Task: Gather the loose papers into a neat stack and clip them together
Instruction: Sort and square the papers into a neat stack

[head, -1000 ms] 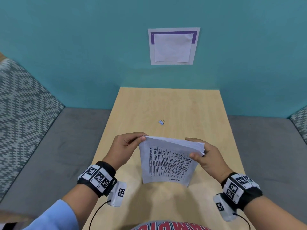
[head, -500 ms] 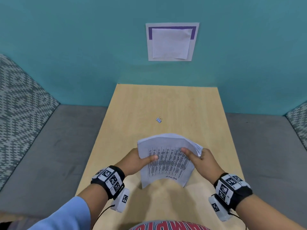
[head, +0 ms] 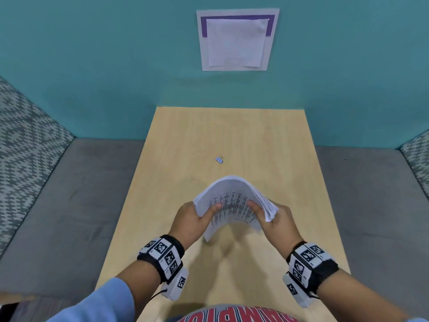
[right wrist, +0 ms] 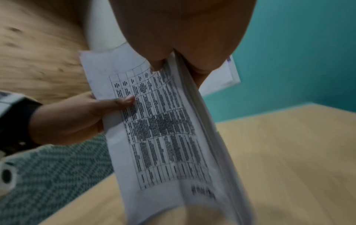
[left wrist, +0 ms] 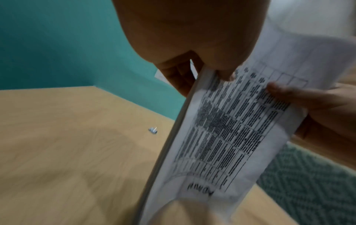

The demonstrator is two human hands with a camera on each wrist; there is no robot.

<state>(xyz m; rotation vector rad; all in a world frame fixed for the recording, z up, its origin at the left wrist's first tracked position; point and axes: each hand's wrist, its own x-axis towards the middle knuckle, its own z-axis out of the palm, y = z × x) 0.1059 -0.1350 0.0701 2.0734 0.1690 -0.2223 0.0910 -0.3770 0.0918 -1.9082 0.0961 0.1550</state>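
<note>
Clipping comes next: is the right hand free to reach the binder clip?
Probably not yet: the right hand and left hand both grip the paper stack. The table around the binder clip is bare.

Two hands in view: one left hand (head: pixel 189 223), one right hand (head: pixel 279 225). One stack of papers (head: pixel 234 201), sheets too many and too tightly packed to count; one printed table visible on the sheet facing the head camera. One binder clip (head: pixel 219 159), alone on the worktop (head: pixel 267 147). One worktop, light wood. Two wristbands, one left wristband (head: pixel 162 256) and one right wristband (head: pixel 311 263), each with several black-and-white square markers, exact number unclear. Two small white camera units, one under each wrist. One notice (head: pixel 236 40) on the wall, made of two layers: one purple-bordered backing, one white sheet over it.
</note>
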